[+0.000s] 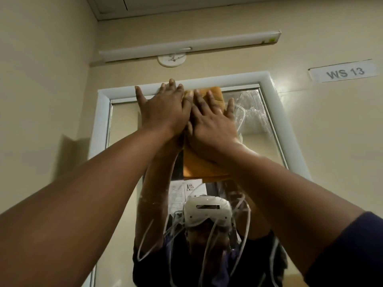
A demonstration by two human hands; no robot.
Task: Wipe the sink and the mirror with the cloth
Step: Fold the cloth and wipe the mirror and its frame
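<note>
Both hands flat, fingers straight: right hand (209, 121) presses orange cloth (199, 164) against mirror (259, 141) top; left hand (163, 108) beside it; unwiped glass lies below.

A white label (343, 71) on the wall, up and to the right of both hands, reads "WS 13".

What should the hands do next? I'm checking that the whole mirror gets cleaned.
Probably slide the orange cloth rightward. Both flat hands, left hand and right hand, press it at the white-framed mirror's top edge, and soapy streaks show in the upper right corner.
</note>
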